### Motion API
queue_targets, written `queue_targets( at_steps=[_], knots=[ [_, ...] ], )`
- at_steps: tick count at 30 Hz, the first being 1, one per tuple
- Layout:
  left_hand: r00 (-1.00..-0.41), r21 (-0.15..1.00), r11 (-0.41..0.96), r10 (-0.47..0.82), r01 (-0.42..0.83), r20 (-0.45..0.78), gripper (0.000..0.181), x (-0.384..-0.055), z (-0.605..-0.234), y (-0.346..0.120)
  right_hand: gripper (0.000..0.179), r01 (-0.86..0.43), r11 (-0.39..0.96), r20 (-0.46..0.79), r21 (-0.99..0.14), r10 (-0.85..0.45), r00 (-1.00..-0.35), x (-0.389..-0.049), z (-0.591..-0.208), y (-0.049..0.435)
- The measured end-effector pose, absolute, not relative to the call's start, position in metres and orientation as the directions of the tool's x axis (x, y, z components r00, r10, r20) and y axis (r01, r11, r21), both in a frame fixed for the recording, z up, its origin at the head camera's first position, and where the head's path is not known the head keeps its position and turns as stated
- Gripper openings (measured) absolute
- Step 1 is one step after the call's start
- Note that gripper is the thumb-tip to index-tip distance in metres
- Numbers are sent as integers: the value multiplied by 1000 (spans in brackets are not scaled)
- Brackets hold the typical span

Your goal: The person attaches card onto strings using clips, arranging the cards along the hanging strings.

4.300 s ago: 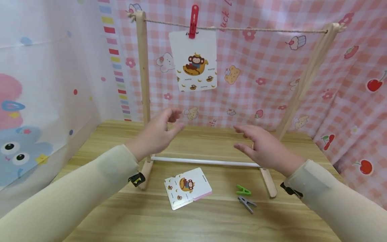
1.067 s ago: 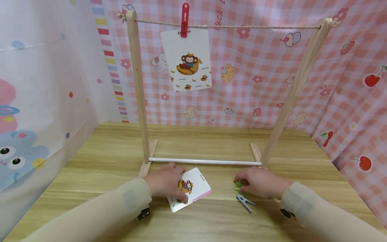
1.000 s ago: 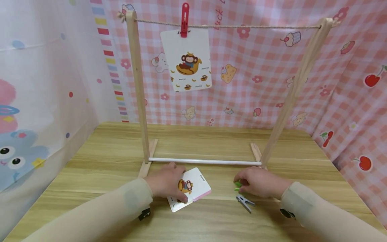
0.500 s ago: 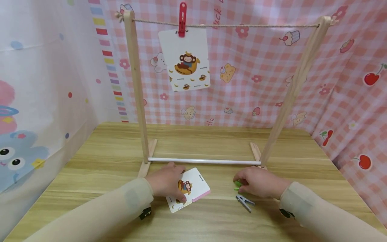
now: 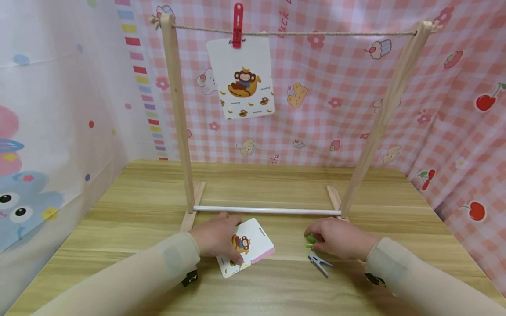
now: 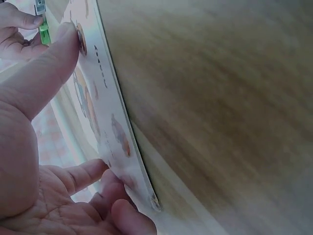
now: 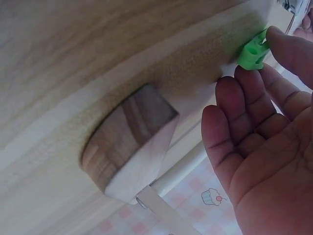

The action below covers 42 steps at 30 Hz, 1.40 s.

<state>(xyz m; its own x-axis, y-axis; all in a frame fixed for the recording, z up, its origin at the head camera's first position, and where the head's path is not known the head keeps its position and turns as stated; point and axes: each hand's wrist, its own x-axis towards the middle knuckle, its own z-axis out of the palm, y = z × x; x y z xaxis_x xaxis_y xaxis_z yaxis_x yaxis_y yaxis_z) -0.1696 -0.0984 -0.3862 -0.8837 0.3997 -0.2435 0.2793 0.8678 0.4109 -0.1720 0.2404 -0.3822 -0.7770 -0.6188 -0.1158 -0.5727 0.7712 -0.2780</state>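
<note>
My left hand (image 5: 216,236) holds the top card (image 5: 256,239) of a small stack on the table, thumb on its printed monkey face and fingers at its far-left edge. A pink edge of the card below (image 5: 265,254) peeks out at the right. In the left wrist view, thumb and fingers span the white card (image 6: 100,93). My right hand (image 5: 337,237) pinches a small green clothespin (image 5: 311,239) between thumb and fingers, close to the tabletop; the right wrist view shows the clothespin (image 7: 253,55) at the fingertips. Just in front lies a grey clothespin (image 5: 319,264).
Behind the hands stands a wooden frame (image 5: 176,109) with a white crossbar (image 5: 269,210) low down and a rope (image 5: 336,34) across the top. A red clothespin (image 5: 237,26) holds a monkey card (image 5: 251,59) on the rope. Patterned cloth (image 5: 316,127) hangs behind.
From raised in the air, both hands have come down, the left onto the cards and the right onto the green clothespin. Lately the top card has shifted slightly, baring more pink.
</note>
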Motion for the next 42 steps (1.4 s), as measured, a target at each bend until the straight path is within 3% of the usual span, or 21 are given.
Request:
queue_targets(
  at_steps=[9,21,29,42],
  knots=[
    [-885,440,856,403,273,-234,103,-172,-388,-100,20,-597,761,-104,-252,-635,-766,-172,-383,240],
    [-901,477,850,368,225,-231,68,-175,-386,-103,15,-599,759,-75,-256,-633,-770,-173,-384,240],
    [-897,494,846,363,203,-253,36,-177,-383,-106,21,-618,752,-52,-229,-644,-764,-172,-384,240],
    [-904,437,864,370,249,-216,27,-180,-379,-105,25,-583,774,-51,-247,-611,-790,-171,-383,239]
  ],
)
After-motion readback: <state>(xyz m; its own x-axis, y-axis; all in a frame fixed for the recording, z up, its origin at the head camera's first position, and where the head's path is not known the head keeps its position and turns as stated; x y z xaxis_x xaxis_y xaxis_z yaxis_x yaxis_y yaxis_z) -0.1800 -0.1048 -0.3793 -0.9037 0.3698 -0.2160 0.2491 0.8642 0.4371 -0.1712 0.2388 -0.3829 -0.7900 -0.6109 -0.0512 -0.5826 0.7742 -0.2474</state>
